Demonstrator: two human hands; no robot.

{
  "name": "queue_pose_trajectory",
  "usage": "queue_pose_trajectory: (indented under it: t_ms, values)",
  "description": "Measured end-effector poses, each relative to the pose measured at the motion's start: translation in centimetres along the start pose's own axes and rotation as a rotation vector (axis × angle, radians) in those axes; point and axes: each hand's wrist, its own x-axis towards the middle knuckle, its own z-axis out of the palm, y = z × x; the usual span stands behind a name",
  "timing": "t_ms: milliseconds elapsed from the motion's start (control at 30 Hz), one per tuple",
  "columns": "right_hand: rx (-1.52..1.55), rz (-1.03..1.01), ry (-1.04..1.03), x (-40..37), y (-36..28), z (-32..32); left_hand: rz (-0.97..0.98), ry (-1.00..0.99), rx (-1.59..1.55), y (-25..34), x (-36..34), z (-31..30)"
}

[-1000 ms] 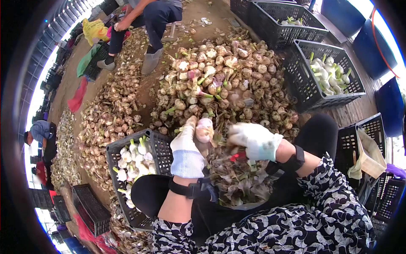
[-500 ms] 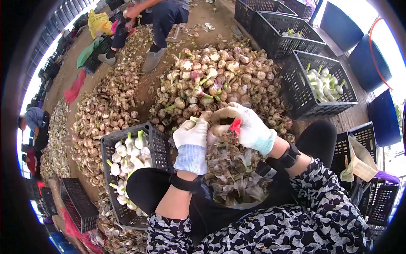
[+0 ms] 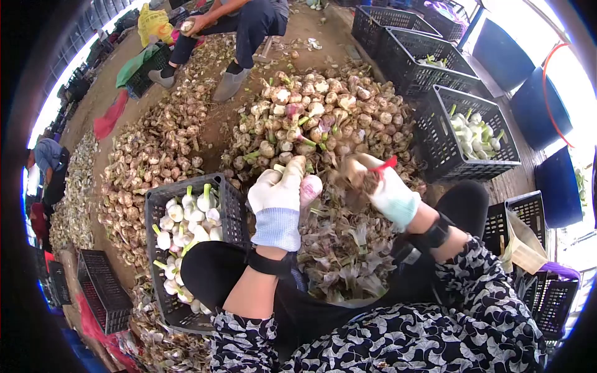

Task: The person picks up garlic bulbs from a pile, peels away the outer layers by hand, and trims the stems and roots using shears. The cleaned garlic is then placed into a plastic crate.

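My left hand [image 3: 275, 189], in a white knit glove, is closed around a garlic bulb [image 3: 310, 188]; the bulb's pale pinkish side shows past the fingers. To its right is my gloved right hand [image 3: 387, 189], apart from the bulb and smeared by motion. A red strip [image 3: 387, 165] shows at its fingers, beside a brown blur that may be dry skin. What those fingers grip I cannot make out. Below both hands lies a heap of loose garlic skins [image 3: 342, 255]. Just beyond them rises a pile of unpeeled garlic [image 3: 323, 112].
A black crate of cleaned garlic [image 3: 233, 211] stands by my left knee. Another crate [image 3: 435, 149] holds white bulbs at the right, with more crates [image 3: 398, 46] behind it. Blue barrels [image 3: 541, 93] line the right side. A seated person [image 3: 249, 31] works at the back left.
My right hand has moved right, away from my left hand, and the red strip with it. The garlic bulb in my left hand now shows. The seated person's hands have shifted slightly.
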Motion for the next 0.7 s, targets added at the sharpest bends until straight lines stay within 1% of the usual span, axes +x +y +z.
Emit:
queue_pose_trajectory:
  t_ms: [33,67,100,133,167,233,300,333,367,400,433,467,500,567,600,633,700]
  values:
    - [0.253,-0.008,-0.029,0.6,0.9,0.7,0.007,-0.003,0.001,-0.2,0.1,0.1]
    - [0.14,-0.036,-0.06,1.3,1.8,1.4,0.099,-0.023,0.017,-0.7,0.2,0.2]
    - [0.027,-0.061,-0.092,1.7,1.3,2.5,0.188,-0.042,0.032,-0.4,0.1,0.3]
    - [0.144,0.084,-0.083,1.3,0.2,3.5,0.261,0.026,0.184,-0.1,-0.2,0.2]
    - [0.286,0.141,0.046,1.6,0.8,4.9,0.259,0.033,0.182,0.0,-0.3,0.2]
    - [0.368,0.122,0.074,0.6,1.1,5.3,0.13,-0.005,-0.12,0.0,-0.2,-0.2]
    - [0.626,0.169,0.063,-0.3,0.6,5.2,-0.018,0.124,-0.132,0.3,0.9,-0.6]
    - [0.352,0.236,-0.029,-0.7,0.0,4.6,-0.06,0.132,-0.151,-0.1,1.5,-0.8]
    - [0.355,0.237,-0.023,-0.7,0.1,5.0,-0.101,0.134,-0.169,-0.4,1.9,-0.8]
    - [0.439,0.288,-0.011,-0.6,0.4,5.8,-0.099,0.127,-0.166,-0.3,1.7,-0.5]
    - [0.523,0.339,0.0,-0.6,0.9,6.6,-0.119,0.127,-0.227,-0.1,1.4,0.0]
    - [0.819,0.129,-0.062,0.3,5.7,7.1,-0.143,0.129,-0.287,0.1,1.0,0.3]
    - [0.825,0.129,-0.056,0.4,4.7,6.9,-0.145,0.125,-0.281,0.4,0.9,0.2]
    - [0.649,0.16,0.156,1.4,2.8,5.5,-0.008,0.196,-0.23,0.9,1.0,-0.4]
    - [0.413,-0.085,0.168,2.3,4.3,3.5,-0.04,0.123,-0.342,0.7,1.3,-1.0]
    - [0.172,-0.322,0.174,3.3,6.6,1.0,-0.12,0.15,-0.312,1.2,1.7,-1.5]
    - [1.592,0.002,-0.627,5.2,6.6,-0.6,-0.079,0.22,-0.54,1.8,2.4,-1.2]
